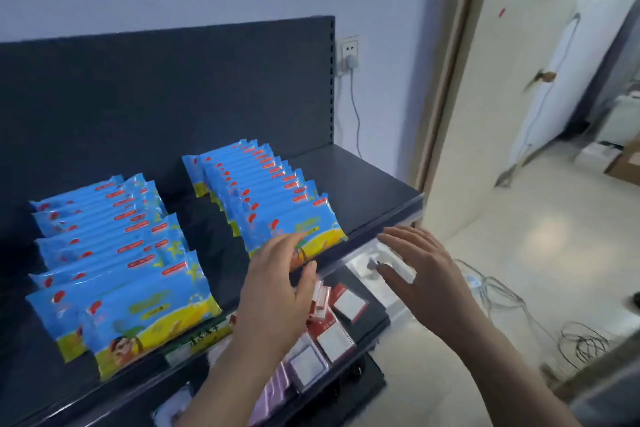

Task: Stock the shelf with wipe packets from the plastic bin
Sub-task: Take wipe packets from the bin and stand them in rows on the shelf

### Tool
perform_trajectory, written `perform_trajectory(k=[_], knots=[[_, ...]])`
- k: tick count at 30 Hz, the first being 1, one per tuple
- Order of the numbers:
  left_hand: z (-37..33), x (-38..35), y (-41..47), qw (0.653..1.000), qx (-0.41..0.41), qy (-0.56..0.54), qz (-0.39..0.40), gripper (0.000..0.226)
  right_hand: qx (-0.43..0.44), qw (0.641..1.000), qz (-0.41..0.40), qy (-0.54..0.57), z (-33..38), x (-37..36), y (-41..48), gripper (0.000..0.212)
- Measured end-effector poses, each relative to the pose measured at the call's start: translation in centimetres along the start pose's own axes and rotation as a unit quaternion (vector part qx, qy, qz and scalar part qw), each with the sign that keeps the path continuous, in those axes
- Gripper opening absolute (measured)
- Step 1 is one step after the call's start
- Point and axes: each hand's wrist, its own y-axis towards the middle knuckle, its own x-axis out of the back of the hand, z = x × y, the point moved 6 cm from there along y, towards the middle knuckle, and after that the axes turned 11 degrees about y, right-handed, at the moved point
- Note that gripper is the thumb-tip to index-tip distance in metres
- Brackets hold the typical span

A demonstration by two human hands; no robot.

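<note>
Wipe packets (273,198): two rows on dark shelf (374,184). Left hand (277,291): fingers straight, touching the right row's front packet at its 12 o'clock. Right hand (426,274): spread, empty; packets at 10 o'clock.

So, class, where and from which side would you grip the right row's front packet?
Probably its top long edge, pinched from above: the front wipe packet leans back against the row, so that edge stands free; the left hand covers its lower left corner.
</note>
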Motion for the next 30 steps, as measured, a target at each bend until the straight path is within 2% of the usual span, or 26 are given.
perform_trajectory(k=[4, 9, 13, 20, 23, 30], knots=[[-1.9, -2.0, -3.3, 0.995, -0.071, -0.048, 0.051, 0.039, -0.089, 0.994, -0.038, -0.042, 0.1, 1.9, -7.8, 0.039], [-6.7, -6.4, -9.9, 0.974, -0.156, -0.075, 0.147, 0.039, -0.211, 0.97, -0.091, -0.085, -1.6, 5.3, -20.3, 0.035], [-11.5, -9.8, -15.2, 0.943, -0.235, -0.087, 0.221, 0.032, -0.319, 0.932, -0.134, -0.105, -2.7, 9.1, -29.9, 0.034], [-20.1, -15.8, -25.1, 0.884, -0.32, -0.081, 0.332, 0.037, -0.474, 0.85, -0.198, -0.12, -3.3, 15.8, -46.5, 0.032], [-23.6, -19.0, -29.7, 0.862, -0.319, -0.082, 0.385, 0.037, -0.531, 0.815, -0.207, -0.105, -4.6, 17.6, -53.8, 0.029], [-28.2, -28.4, -40.5, 0.827, -0.256, -0.052, 0.498, 0.029, -0.591, 0.777, -0.2, -0.086, -8.7, 18.8, -66.6, 0.027]])
